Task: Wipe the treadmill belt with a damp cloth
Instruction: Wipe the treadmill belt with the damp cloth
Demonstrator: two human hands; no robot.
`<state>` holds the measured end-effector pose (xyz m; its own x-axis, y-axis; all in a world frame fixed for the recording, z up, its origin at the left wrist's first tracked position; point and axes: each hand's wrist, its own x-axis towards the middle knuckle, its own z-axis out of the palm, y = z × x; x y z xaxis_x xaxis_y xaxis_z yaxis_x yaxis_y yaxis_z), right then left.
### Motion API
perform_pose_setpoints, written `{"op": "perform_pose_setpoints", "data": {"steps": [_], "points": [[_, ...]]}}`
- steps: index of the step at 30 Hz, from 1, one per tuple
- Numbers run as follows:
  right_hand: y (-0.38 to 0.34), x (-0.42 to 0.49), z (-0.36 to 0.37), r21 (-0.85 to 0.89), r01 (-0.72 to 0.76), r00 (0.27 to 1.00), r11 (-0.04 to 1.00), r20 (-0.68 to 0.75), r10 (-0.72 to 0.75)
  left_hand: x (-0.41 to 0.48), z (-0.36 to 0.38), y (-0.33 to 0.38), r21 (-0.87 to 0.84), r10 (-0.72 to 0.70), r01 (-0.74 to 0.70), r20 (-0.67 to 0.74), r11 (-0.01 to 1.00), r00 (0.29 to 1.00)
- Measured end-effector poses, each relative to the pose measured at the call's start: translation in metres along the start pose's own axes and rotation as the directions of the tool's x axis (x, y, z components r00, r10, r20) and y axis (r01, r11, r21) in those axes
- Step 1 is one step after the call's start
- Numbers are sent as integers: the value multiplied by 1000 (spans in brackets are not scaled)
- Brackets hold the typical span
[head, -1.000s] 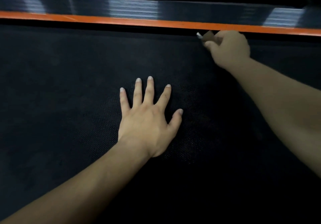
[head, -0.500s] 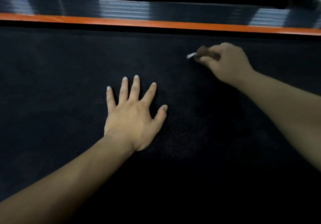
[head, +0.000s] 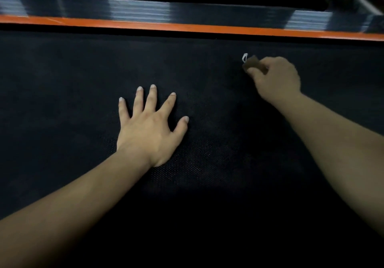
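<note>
The treadmill belt (head: 62, 101) lies under the left hand (head: 149, 128), fingers spread flat. The right hand (head: 277, 78) curls its fingers round a small brown cloth (head: 254, 64).

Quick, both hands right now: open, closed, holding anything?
Left hand: open, fingers spread flat on the belt.
Right hand: closed round a small brown cloth.

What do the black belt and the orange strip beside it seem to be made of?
Belt: likely rubber, matte, with a fine dotted texture. Orange strip: probably painted metal or plastic, smooth, evenly coloured; which one is unclear.
</note>
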<state>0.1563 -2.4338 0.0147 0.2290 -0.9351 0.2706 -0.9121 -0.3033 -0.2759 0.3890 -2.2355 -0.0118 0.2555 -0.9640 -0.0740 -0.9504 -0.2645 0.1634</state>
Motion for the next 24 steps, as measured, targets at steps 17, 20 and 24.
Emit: {"op": "perform_pose_setpoints", "data": {"steps": [17, 20, 24], "points": [[-32, -144, -22, 153, 337, 923, 929, 138, -358, 0, 0, 0, 15, -6, 6, -9, 1000, 1000], [-11, -118, -27, 51, 279, 953, 959, 108, -283, -1, 0, 1, 12, -3, 3, -4, 1000, 1000], [-7, -120, -27, 16, 94, 996, 995, 2, -94, -1, 0, 1, 14, -7, 7, -8, 1000, 1000]]}}
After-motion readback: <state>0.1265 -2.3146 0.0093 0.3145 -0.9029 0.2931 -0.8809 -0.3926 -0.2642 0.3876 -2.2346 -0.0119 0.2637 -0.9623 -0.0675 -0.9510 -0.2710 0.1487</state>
